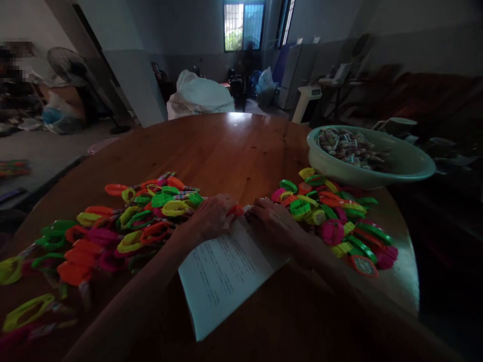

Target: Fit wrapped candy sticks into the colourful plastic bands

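Note:
My left hand has its fingers closed on an orange toy watch, of which only a small part shows. Close beside it, my right hand is curled, fingers bent down around a small whitish thing that I cannot make out. Both hands are over the top edge of a white booklet with printed lines, lying tilted on the table. Left of my hands spreads a pile of bright plastic toy watches, many with wrapped sticks attached. Another pile of toy watches lies to the right.
A pale green basin of small wrapped pieces stands at the right of the round wooden table. Beyond the table are a white sack and a standing fan. A person is partly visible at far left.

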